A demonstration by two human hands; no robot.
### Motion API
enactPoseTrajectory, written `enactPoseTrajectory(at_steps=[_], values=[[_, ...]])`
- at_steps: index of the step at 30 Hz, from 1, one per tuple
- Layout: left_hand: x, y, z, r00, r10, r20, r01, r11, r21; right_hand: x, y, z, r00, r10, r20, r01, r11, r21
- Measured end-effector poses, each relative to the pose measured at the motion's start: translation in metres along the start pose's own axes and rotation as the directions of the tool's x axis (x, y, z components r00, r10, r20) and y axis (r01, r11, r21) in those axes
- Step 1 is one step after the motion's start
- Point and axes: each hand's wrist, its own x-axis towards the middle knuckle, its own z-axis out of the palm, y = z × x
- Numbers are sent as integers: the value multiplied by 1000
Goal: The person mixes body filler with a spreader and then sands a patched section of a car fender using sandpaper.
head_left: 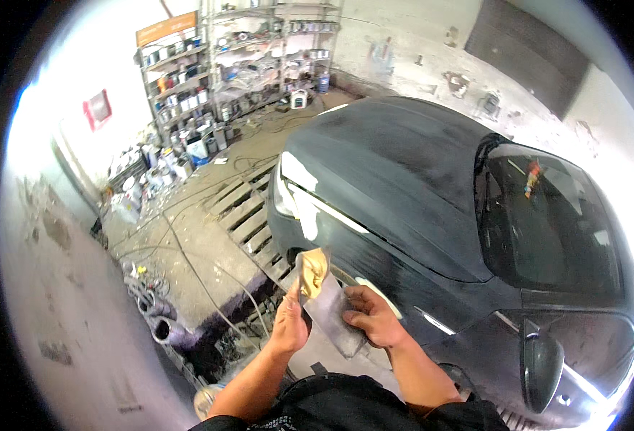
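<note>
My left hand [290, 327] is closed on a thin flat spreader that carries a thick dab of yellow body filler [313, 273]. Only the upper edge of that spreader shows past the filler. My right hand [374, 316], fingers curled with the thumb pressing down, grips a grey flat scraper sheet [337, 330]. The sheet slants between both hands, its upper part close beside the filler. Just beyond them stands a dark car [396, 169] with a dull, sanded-looking hood and fender. White covering [304, 208] lies over part of its headlight.
Slatted grating [248, 223] runs along the car's front, beside a floor pit. Hoses [187, 258] trail over the concrete. Pipes [169, 330] lie at the lower left near a wall. Shelves of cans [245, 65] stand at the back; the side mirror [543, 366] juts out at right.
</note>
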Motion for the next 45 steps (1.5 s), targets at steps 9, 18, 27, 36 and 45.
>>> enactPoseTrajectory(at_steps=[9, 18, 27, 36, 45], values=[[59, 75, -56, 886, -415, 207, 350, 891, 288, 44, -75, 14, 852, -519, 74, 524, 842, -130], [76, 77, -24, 718, -561, 411, 681, 690, -248, 59, -84, -1, 704, -554, 444, 699, 434, -569], [88, 72, 0, 783, -533, 321, 622, 662, -418, 28, -36, -40, 868, -459, -190, 436, 887, -153], [95, 92, -32, 785, -582, 212, 620, 742, -256, 42, 14, 48, 942, -190, -278, 235, 962, 138], [100, 122, -85, 772, -544, 328, 627, 734, -258, 23, 25, 92, 809, -305, -502, 363, 932, 19]])
